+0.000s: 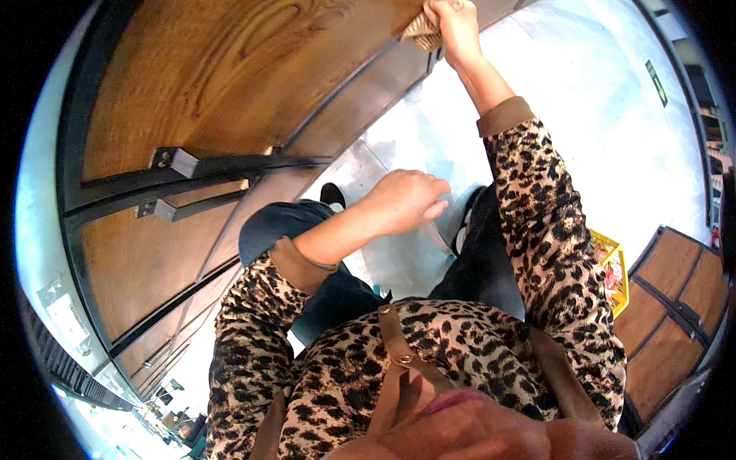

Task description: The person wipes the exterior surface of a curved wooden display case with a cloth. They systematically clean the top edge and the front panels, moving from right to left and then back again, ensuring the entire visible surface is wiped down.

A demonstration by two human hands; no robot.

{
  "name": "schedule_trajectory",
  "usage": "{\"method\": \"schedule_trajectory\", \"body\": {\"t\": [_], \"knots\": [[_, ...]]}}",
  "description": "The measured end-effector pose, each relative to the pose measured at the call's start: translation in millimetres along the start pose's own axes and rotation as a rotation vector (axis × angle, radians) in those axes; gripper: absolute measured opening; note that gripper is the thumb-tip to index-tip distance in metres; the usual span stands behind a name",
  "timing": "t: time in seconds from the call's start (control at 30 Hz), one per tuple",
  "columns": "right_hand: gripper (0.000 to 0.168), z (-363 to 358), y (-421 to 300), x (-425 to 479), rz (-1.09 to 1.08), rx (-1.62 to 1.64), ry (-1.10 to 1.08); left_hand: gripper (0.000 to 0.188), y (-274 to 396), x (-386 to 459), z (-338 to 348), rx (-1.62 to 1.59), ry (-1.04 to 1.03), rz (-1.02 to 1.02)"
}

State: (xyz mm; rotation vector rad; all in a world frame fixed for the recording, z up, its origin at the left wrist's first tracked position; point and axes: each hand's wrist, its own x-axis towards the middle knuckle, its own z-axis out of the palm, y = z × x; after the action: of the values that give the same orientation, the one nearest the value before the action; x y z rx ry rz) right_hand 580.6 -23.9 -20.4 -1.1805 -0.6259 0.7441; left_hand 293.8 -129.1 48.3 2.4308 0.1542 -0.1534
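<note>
My right hand [458, 29], at the top of the view, is shut on a crumpled brown striped cloth [424, 30] beside the edge of a wood-grain panel [230, 63] with a black frame. Over my lap, my left hand [409, 198] holds nothing that I can see. Its fingers are loosely curled, partly hidden by the back of the hand. To the left of it, a black bar handle [230, 167] with a metal bracket end [175, 161] runs along the panel, and a second similar bar [201, 206] lies parallel below it.
A yellow plastic crate [618, 276] with red items stands near my right elbow. Another wood-panelled cabinet [667, 316] is at the far right. The grey floor [552, 63] bears a green arrow sign [656, 84]. My shoes [332, 196] rest on the floor.
</note>
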Motion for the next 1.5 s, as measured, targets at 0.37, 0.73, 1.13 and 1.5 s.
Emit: {"method": "schedule_trajectory", "body": {"t": [0.37,0.73,1.13,1.5], "knots": [[0.034,83.7,-159.2,-19.5,-0.976,-0.429,0.444,0.025,-8.1,-7.6,0.8,0.006,-0.032,-0.094],[0.032,29.2,45.2,-11.0,-0.523,-0.709,0.596,0.025,-13.1,-13.1,0.1,0.013,-0.025,-0.117],[0.029,194.0,-152.2,-96.4,-0.923,-0.447,0.312,0.033,-34.0,-6.6,13.6,0.085,-0.086,-0.176],[0.03,158.7,-114.8,-75.1,-1.262,-0.69,-0.13,0.038,-55.3,-13.4,10.7,0.079,-0.183,-0.248]]}}
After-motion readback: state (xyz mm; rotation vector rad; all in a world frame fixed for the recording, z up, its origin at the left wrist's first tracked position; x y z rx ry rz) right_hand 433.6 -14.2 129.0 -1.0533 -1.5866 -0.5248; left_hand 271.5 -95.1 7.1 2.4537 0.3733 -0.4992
